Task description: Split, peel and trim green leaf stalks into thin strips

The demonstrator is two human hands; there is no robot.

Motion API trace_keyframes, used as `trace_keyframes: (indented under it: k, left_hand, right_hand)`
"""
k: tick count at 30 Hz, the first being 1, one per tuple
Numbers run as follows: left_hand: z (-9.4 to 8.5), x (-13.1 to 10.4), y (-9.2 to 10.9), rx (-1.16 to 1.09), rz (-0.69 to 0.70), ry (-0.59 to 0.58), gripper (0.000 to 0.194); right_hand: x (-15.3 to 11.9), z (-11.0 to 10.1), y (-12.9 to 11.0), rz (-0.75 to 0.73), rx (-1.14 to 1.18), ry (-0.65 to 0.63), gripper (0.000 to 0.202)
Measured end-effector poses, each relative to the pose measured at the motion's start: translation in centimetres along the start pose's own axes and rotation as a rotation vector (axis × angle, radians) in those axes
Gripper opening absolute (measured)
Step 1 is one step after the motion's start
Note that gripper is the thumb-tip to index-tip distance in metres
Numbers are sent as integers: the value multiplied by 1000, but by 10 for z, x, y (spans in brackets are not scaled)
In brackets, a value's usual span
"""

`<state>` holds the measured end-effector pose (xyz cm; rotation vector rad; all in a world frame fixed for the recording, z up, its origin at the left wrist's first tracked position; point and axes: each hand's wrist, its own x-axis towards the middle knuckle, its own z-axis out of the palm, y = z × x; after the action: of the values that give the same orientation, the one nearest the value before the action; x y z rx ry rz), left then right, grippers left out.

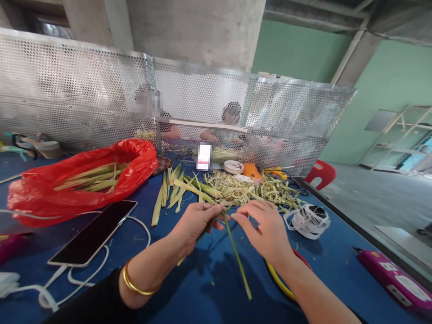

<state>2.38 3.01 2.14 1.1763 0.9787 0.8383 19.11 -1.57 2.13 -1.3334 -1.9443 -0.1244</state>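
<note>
Near the middle of the blue table (189,292), my left hand (199,220) is closed, its thumb and fingers pinching a green plant strip (238,258). One end of the strip hangs down to the right over the table. Just to the right, my right hand (265,225) is closed too, thumb and index finger together beside the strip; what sits between its fingertips is too small to make out. Loose pale leaf pieces (172,186) lie beyond my left hand, and a pile of shredded leaf bits (236,186) lies beyond both hands.
A red plastic bag (37,186) of leaves and a phone (94,234) with white cables lie left. At right are a white ribbon roll (310,221) and a purple power strip (393,274). Behind a perforated metal screen (199,90) sit two people.
</note>
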Motion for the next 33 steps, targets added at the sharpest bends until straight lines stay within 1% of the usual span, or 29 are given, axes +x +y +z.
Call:
trace_keyframes:
  k: [3,5,7,10,12,15,18,20,22,24,26,28,29,30,31,32,33]
  left_hand:
    - [-1,1,-2,-15,27,-8,18]
    - [-1,2,-5,0,48,16,13]
    - [-1,3,-8,0,61,58,12]
    - [-1,6,-12,-36,65,106,14]
    - [-2,8,-12,-85,36,104,16]
    - [-7,10,-10,-193,-37,64,22]
    - [-8,10,-9,-214,-39,67,24]
    - [-5,9,-10,-196,-2,108,21]
    - [0,5,-10,-181,21,124,18]
    - [7,-1,-10,-148,2,63,17]
    - [15,-8,-9,-115,-39,-43,19]
    - [20,-12,-7,-112,-59,-122,23]
    - [20,-12,-7,-114,-59,-127,25]
    - [18,-11,-6,-125,-47,-100,26]
    - [15,-8,-4,-136,-28,-35,25]
    - [9,-4,-3,-157,-1,75,26]
    - [2,1,0,-212,64,226,23]
  right_hand:
    - [-5,9,-7,126,101,-209,30]
    - [-7,14,-8,149,150,-272,30]
    - [-8,17,-7,103,125,-269,29]
    - [-7,16,-4,-37,-38,-227,27]
    - [-6,14,-1,-86,-123,-191,22]
    - [-4,13,2,-71,-107,-152,17]
    - [-3,13,6,-54,-22,-160,18]
    - [-2,14,8,23,93,-176,18]
    - [-2,15,8,189,274,-167,17]
    - [-2,17,6,380,476,-133,21]
    - [-2,19,4,535,662,-70,25]
    - [-1,18,3,640,823,2,26]
    - [-1,16,3,673,886,33,27]
    - [0,14,4,692,928,58,27]
    - [1,11,6,697,946,77,28]
    - [2,8,8,689,934,93,28]
    - [3,4,11,672,896,111,28]
